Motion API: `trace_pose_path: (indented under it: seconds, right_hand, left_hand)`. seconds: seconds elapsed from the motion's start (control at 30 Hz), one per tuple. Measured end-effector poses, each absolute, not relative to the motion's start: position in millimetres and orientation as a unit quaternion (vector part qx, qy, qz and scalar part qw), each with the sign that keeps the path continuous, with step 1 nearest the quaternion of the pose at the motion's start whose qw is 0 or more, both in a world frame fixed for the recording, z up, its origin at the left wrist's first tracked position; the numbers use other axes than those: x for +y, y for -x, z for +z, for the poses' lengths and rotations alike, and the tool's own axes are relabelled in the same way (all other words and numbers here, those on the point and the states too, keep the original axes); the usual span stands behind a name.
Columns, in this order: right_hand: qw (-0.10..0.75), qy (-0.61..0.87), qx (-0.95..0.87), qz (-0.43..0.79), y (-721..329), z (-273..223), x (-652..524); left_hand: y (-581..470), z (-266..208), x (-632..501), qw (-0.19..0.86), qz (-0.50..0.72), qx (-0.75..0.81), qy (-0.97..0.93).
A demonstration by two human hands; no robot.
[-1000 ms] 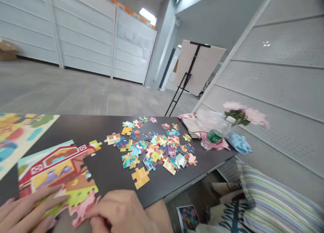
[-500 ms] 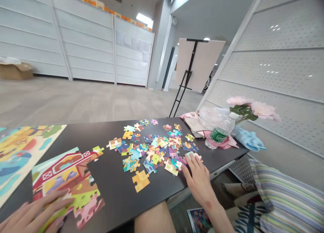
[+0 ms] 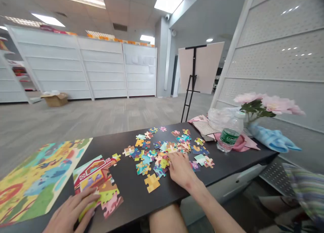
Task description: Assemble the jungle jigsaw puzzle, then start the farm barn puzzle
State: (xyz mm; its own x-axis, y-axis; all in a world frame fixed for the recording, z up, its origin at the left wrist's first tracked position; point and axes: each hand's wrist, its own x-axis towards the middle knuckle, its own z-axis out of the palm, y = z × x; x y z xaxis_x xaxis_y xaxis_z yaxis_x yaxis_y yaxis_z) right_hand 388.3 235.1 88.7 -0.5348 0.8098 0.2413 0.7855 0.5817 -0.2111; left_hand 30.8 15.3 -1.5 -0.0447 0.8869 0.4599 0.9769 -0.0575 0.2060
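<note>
Apparently I'm searching the loose puzzle pieces (image 3: 160, 157) on the table (image 3: 133, 197), my right hand (image 3: 181, 169) among them, grip too hidden to tell, my left hand (image 3: 73, 207) spread on the joined section (image 3: 98, 179), so pinching one piece seems called for.

The bare right hand (image 3: 181, 169) joins a slim, bare forearm (image 3: 211, 203) with a small roundish mark (image 3: 188, 185) near the hand. The bare left hand (image 3: 73, 207) has long, slender fingers (image 3: 84, 195). A bare leg (image 3: 167, 220) shows at near centre.
</note>
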Motion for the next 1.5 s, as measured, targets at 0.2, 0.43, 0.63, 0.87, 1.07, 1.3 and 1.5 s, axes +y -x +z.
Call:
trace_pose_path:
  seconds: [0.2, 0.43, 0.63, 0.87, 1.07, 1.3, 1.5]
  right_hand:
    - [0.243, 0.457, -0.855, 0.036, -406, 81, 257]
    - [0.356, 0.487, -0.797, 0.002, -437, 73, 278]
    - [0.373, 0.426, -0.824, -0.004, -435, 59, 273]
    - [0.325, 0.419, -0.847, 0.034, -432, 53, 273]
    - [0.259, 0.389, -0.884, 0.028, -430, 56, 264]
    - [0.297, 0.417, -0.859, 0.016, -426, 51, 280]
    - [0.335, 0.441, -0.833, 0.003, -426, 56, 285]
  left_hand:
    - [-42, 10, 13, 0.075, -0.239, -0.713, 0.655]
    - [-52, 27, 15, 0.029, -0.253, -0.724, 0.641]
    - [-59, 39, 13, 0.001, -0.266, -0.730, 0.629]
    - [-71, 55, 15, -0.014, -0.268, -0.735, 0.623]
    - [-78, 65, 12, -0.023, -0.254, -0.739, 0.623]
    - [-92, 85, 37, -0.028, -0.217, -0.726, 0.652]
    - [-154, 87, 125, -0.068, -0.187, -0.663, 0.722]
